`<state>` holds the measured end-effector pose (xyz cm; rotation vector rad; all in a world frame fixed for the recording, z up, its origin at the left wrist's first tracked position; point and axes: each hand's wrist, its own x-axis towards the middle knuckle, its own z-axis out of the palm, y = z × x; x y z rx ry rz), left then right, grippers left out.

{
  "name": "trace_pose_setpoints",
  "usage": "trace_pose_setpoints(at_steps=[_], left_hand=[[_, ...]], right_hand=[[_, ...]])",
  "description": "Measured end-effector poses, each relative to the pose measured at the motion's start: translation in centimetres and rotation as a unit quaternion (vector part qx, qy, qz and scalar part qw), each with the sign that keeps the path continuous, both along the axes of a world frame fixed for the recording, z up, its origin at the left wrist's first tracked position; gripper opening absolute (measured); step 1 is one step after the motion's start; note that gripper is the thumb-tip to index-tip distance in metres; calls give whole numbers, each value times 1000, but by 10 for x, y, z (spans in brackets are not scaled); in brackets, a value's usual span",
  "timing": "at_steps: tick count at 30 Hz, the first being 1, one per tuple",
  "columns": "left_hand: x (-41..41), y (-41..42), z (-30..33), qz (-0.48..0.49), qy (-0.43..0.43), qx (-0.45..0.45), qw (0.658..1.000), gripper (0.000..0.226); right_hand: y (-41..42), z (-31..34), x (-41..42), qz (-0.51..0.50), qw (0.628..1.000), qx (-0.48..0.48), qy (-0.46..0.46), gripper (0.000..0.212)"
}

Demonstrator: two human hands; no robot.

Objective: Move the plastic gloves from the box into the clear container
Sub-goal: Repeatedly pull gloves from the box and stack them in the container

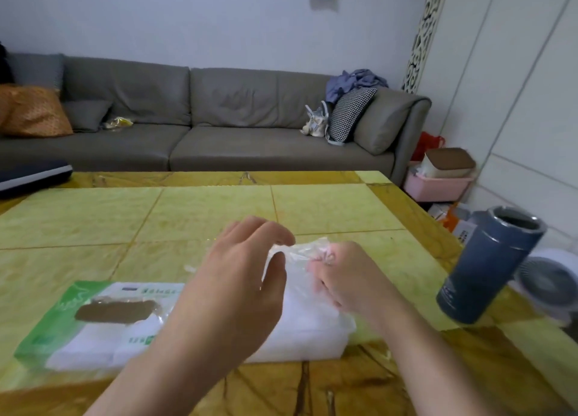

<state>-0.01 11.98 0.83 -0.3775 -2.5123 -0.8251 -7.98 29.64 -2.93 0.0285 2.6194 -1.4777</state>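
We see both hands meeting over the middle of the yellow tiled table (93, 221), working a thin clear plastic glove (300, 253) between them. Our left hand (240, 278) has its fingers curled, thumb and fingertips pinching the glove's crumpled upper edge; our right hand (341, 275), at three o'clock from the left, is closed on the same film, its fingers bunched into it. The glove hangs down from the pinch, with the green-and-white soft pack (103, 321) lying flat on the table below, stretching away toward eight o'clock of the hands; our left forearm crosses over the pack's right part and hides it. A brown blurred patch covers part of the pack's top. At three o'clock from the hands, on the table's right edge, a dark blue cylindrical canister (488, 265) stands open-topped and appears to tilt. Beyond the table at twelve o'clock runs a grey sofa (219, 128) with an orange cushion (31, 112) at its left end and a houndstooth cushion (350, 115) at its right. A pink bin (434, 187) sits at two o'clock.
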Motion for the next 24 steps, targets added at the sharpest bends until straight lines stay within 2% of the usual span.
trace_pose_setpoints(at_steps=[4,7,13,19,20,23,24], left_hand=[[-35,-1,-20,48,-216,-88,971,20],[-44,-2,-34,37,-293,-157,942,31],[-49,-6,-46,16,-341,-189,921,46],[-59,-9,-50,22,-370,-189,909,42],[-61,-8,-50,24,-373,-188,908,39],[-65,-3,-52,32,-363,-210,907,36],[-65,-1,-53,34,-362,-218,906,35]], right_hand=[[1,-4,-3,-11,996,81,25,27],[2,-11,-7,-24,989,127,68,29],[4,-12,-7,-47,954,279,102,39],[-2,-8,-3,-55,927,363,76,14],[-5,-7,-2,-58,923,374,77,18],[-13,-2,3,-47,909,400,106,55],[-15,2,7,-32,908,397,131,59]])
